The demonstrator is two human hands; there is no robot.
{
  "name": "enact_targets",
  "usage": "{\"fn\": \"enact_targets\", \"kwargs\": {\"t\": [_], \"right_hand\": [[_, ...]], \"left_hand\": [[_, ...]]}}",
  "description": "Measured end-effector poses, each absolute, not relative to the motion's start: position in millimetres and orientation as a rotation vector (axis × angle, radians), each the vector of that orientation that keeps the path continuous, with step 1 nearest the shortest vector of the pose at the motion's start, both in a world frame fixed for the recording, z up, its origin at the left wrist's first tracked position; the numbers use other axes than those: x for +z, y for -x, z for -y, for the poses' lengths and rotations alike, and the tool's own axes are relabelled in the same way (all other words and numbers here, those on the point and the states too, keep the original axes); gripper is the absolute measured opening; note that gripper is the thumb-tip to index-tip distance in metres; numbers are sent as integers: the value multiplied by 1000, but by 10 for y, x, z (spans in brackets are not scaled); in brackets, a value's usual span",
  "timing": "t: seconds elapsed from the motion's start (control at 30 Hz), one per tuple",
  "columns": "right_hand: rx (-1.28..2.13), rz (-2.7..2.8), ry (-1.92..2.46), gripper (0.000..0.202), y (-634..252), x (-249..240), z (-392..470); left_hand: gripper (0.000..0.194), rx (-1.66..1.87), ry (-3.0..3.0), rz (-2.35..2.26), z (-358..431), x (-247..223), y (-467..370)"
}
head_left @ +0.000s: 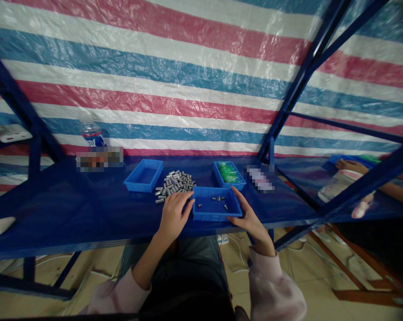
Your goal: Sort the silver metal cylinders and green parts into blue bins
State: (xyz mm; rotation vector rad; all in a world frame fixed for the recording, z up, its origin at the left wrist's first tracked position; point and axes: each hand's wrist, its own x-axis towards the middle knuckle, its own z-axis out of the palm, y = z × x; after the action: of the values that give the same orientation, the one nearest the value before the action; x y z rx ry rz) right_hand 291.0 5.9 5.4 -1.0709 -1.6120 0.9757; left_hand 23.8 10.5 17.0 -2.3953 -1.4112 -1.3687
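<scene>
A shallow blue plastic bin (pixel 218 217) stands near the table's front edge between my hands, with several small metal screws (pixel 219 199) scattered on its floor. My left hand (pixel 174 215) presses against the bin's left end, fingers together and thumb at the wall. At the right end, my right hand (pixel 250 218) grips the bin, its fingers along the far side and its thumb by the near corner. Just beyond my left hand lies a loose heap of short silvery metal cylinders (pixel 177 182).
Another blue bin (pixel 143 187) sits left of the heap. Behind the held bin, a blue bin (pixel 240 185) contains green plastic-looking pieces (pixel 227 173). A bottle (pixel 92 133) stands back left. Blue frame posts (pixel 290 96) rise behind. Another person's hand (pixel 351 166) shows far right.
</scene>
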Motion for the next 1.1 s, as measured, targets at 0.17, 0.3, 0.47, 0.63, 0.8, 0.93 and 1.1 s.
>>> {"fn": "enact_targets", "kwargs": {"t": [0.17,0.3,0.47,0.63,0.8,0.93,1.1], "right_hand": [[986,1604,1077,96,-2905,57,-58],[978,1609,1074,96,-2913,43,-61],[976,1608,1070,96,-2917,38,-62],[992,1602,1073,96,-2911,56,-48],[993,1606,1062,94,-2913,52,-42],[1008,1593,1061,96,-2909,63,-38],[1004,1591,1073,97,-2905,70,-37]], "left_hand": [[37,-1013,2352,1550,-187,78,-269],[39,-831,2417,1625,-212,25,-287],[37,-857,2420,1638,-196,37,-283],[34,-904,2440,1596,-180,55,-268],[27,-918,2434,1579,-160,74,-258],[23,-894,2427,1593,-149,84,-256],[22,-885,2433,1612,-152,81,-256]]}}
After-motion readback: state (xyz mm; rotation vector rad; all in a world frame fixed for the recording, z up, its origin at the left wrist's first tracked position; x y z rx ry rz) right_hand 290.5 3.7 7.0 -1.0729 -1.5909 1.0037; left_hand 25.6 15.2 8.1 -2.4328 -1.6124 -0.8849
